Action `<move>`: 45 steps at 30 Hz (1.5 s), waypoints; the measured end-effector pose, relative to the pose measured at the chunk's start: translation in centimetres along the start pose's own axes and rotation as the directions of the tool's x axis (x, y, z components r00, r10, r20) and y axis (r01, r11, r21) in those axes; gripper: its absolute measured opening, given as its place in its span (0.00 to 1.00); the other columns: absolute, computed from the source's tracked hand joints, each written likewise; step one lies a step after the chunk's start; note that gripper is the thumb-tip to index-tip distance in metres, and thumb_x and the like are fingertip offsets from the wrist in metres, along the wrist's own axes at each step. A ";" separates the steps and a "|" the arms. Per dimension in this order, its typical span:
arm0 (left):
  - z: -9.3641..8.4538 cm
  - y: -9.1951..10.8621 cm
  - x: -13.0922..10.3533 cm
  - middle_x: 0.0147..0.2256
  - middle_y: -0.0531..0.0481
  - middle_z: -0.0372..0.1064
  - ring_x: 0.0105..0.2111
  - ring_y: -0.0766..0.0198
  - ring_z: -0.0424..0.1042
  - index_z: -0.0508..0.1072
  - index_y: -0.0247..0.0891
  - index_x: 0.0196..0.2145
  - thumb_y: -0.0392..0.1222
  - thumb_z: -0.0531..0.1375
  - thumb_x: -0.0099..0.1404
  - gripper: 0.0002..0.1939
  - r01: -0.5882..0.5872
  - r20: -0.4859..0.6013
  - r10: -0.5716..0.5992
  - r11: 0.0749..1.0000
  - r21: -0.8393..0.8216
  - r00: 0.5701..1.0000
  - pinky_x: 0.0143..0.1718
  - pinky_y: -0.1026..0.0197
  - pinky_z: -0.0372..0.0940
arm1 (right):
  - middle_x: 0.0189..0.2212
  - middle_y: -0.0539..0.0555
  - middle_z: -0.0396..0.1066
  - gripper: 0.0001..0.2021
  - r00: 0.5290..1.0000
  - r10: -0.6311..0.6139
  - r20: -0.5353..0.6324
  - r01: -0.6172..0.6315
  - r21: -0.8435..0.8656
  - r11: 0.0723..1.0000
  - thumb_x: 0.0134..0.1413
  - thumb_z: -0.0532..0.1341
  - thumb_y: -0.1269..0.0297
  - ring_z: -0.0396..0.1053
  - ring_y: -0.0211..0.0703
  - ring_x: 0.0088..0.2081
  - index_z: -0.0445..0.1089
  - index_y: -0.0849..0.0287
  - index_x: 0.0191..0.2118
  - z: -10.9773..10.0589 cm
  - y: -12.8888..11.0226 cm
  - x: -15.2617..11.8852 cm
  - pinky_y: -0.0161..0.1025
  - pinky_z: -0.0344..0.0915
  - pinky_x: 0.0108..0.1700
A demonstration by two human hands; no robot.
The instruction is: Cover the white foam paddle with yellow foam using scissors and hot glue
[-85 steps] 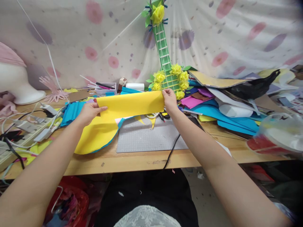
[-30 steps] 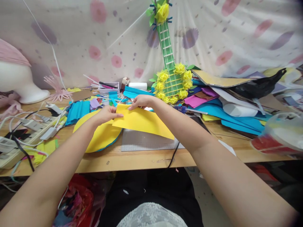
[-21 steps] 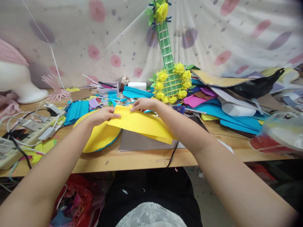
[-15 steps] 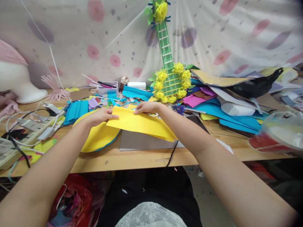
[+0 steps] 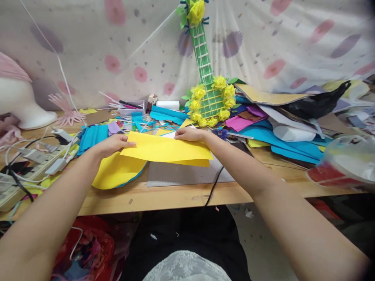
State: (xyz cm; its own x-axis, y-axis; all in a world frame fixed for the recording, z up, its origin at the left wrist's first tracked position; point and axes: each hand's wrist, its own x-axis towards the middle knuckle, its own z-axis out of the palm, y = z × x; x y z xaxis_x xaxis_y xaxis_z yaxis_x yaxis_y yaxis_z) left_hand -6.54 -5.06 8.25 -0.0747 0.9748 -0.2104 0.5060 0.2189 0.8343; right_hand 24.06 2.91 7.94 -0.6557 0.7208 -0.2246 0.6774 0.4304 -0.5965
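Between my hands a folded sheet of yellow paper (image 5: 166, 149) is held up over the table. My left hand (image 5: 115, 144) pinches its left end, thumb in front. Along the upper edge, toward the right, my right hand (image 5: 189, 134) grips the sheet, its fingertips partly behind the paper. Below and left of the sheet lies a rounded yellow piece with a blue underside (image 5: 120, 171), partly covered by my left forearm. A grey flat board (image 5: 175, 175) rests on the table under the held paper.
A green paper guitar (image 5: 205, 70) with yellow flowers leans on the curtain. At right are heaped coloured papers (image 5: 254, 132) and a clear plastic tub (image 5: 345, 164). A power strip with cables (image 5: 38, 164) lies at left, near a white mannequin head (image 5: 23, 101).
My left hand has moved left and my right hand slightly right, so they are farther apart. The yellow paper has shifted left and lies more level between them.
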 end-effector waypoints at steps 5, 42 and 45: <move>-0.1 -0.3 0.0 0.19 0.49 0.69 0.21 0.60 0.67 0.75 0.39 0.21 0.48 0.71 0.31 0.17 0.034 0.056 -0.034 0.999 0.002 0.998 0.19 0.63 0.58 | 0.37 0.52 0.70 0.12 0.997 -0.071 -0.018 0.070 -0.041 0.997 0.58 0.54 0.57 0.65 0.37 0.34 0.68 0.59 0.36 -0.2 0.3 -0.9 0.31 0.57 0.34; 6.7 7.2 4.2 0.27 0.51 0.70 0.28 0.63 0.66 0.75 0.37 0.28 0.56 0.54 0.53 0.19 -0.427 0.421 0.184 0.670 0.608 0.888 0.27 0.64 0.56 | 0.33 0.52 0.69 0.08 0.979 -0.203 0.005 0.200 -0.205 0.958 0.55 0.53 0.66 0.62 0.37 0.33 0.68 0.61 0.35 -0.2 -0.1 0.4 0.32 0.55 0.33; 7.1 7.0 4.2 0.25 0.52 0.68 0.25 0.65 0.62 0.75 0.38 0.28 0.54 0.55 0.51 0.18 -0.404 0.398 0.189 0.714 0.572 0.898 0.26 0.64 0.54 | 0.32 0.52 0.68 0.08 0.975 -0.221 0.029 0.222 -0.175 0.959 0.55 0.53 0.65 0.61 0.37 0.32 0.68 0.61 0.34 0.0 -0.1 0.3 0.32 0.54 0.33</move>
State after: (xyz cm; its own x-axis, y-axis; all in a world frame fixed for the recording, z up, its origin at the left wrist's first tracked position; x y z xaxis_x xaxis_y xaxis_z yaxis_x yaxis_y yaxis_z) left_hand 2.84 0.24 9.61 0.3703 0.8988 -0.2344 0.8831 -0.2624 0.3891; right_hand 23.82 3.09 7.90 -0.7984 0.5921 -0.1095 0.5623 0.6681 -0.4873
